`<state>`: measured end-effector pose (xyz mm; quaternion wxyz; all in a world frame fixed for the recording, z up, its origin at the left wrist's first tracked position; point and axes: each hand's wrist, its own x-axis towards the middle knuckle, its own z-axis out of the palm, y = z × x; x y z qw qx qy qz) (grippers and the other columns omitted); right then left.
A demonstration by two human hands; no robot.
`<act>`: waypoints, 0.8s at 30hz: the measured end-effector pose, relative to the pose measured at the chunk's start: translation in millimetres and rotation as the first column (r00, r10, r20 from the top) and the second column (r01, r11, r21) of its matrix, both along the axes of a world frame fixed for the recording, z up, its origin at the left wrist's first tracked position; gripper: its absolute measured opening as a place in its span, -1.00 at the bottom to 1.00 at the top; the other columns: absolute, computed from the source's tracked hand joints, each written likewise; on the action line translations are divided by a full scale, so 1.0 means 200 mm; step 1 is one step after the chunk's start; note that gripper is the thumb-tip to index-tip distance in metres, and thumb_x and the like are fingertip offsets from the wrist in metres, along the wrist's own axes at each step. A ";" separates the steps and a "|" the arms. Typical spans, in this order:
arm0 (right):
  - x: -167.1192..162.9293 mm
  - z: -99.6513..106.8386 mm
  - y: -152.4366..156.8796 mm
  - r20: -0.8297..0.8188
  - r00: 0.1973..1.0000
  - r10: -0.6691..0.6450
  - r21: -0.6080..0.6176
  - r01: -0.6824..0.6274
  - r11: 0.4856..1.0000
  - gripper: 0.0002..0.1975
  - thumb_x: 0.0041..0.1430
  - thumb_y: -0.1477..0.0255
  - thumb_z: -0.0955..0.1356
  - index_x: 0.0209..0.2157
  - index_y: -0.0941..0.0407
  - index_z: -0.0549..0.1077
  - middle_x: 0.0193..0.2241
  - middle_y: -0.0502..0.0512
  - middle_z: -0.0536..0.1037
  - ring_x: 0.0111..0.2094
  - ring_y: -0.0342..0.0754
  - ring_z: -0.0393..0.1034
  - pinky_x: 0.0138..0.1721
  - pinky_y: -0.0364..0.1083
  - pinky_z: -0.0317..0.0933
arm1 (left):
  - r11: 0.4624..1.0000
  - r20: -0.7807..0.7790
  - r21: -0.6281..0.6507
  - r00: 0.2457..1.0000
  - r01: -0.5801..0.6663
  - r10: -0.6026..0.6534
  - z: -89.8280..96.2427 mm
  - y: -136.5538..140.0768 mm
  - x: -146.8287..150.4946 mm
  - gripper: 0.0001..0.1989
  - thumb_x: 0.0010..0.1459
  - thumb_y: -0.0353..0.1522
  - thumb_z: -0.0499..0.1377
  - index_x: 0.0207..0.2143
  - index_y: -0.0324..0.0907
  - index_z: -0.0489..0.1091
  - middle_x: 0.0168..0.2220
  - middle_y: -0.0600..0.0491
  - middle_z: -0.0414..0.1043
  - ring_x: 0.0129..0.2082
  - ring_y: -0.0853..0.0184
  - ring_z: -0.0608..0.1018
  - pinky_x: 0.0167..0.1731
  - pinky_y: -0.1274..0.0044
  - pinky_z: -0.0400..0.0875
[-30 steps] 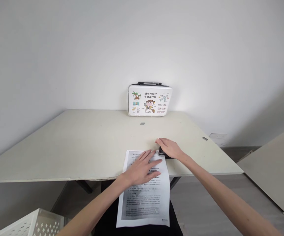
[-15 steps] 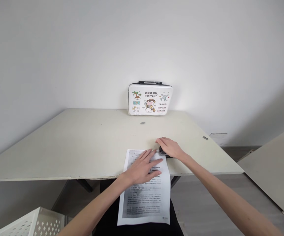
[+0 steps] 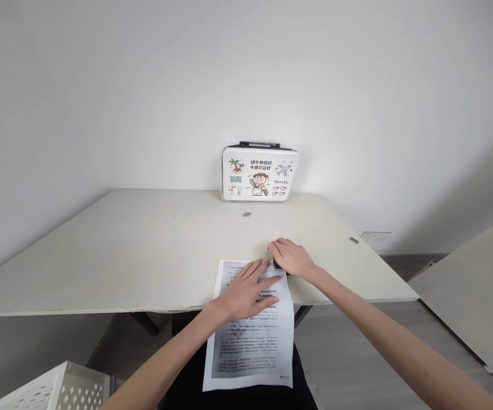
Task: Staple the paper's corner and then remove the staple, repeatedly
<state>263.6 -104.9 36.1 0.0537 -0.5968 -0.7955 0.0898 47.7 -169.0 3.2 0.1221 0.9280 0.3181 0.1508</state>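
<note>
A printed sheet of paper (image 3: 250,356) lies partly on the table, its lower part hanging over the front edge above my lap. My left hand (image 3: 246,293) rests flat on its upper part, fingers spread. Over the sheet's top right corner, my right hand (image 3: 290,256) is closed on a black stapler (image 3: 277,265). Only small dark parts of the stapler show, the rest being under my palm and fingers. Whether the paper's corner sits between its jaws is hidden by my hand.
A white cartoon-printed case (image 3: 260,173) with a black handle stands against the wall. Small grey strips (image 3: 247,214) lie on the pale table (image 3: 143,250), and another grey strip (image 3: 354,240) near its right edge. A white perforated basket (image 3: 53,390) is at lower left.
My right hand has pressed down over the stapler, so less of its black body shows. My left hand and the paper stay in place; the view has shifted slightly.
</note>
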 end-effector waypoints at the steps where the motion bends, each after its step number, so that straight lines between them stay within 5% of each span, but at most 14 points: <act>1: 0.00 0.00 0.00 0.011 1.000 0.001 0.002 -0.001 1.000 -0.55 0.50 0.28 0.04 0.03 0.02 0.49 0.09 0.21 0.50 0.14 0.14 0.35 -0.01 0.06 0.30 | 1.000 -0.001 0.000 1.000 -0.002 0.002 0.00 0.00 0.00 -0.41 0.44 0.02 -0.03 0.42 0.10 0.16 0.53 0.07 -0.25 0.50 0.03 -0.09 0.44 0.13 -0.08; 24: 0.01 0.03 -0.01 -0.077 0.997 -0.023 -0.077 0.017 0.997 -0.53 0.49 0.25 0.02 0.03 -0.03 0.48 0.14 0.08 0.54 0.09 0.13 0.45 -0.01 0.05 0.27 | 0.999 0.001 -0.040 1.000 -0.007 0.007 0.00 -0.02 0.00 -0.39 0.44 0.05 -0.07 0.41 0.08 0.17 0.53 0.06 -0.22 0.50 0.02 -0.10 0.44 0.13 -0.09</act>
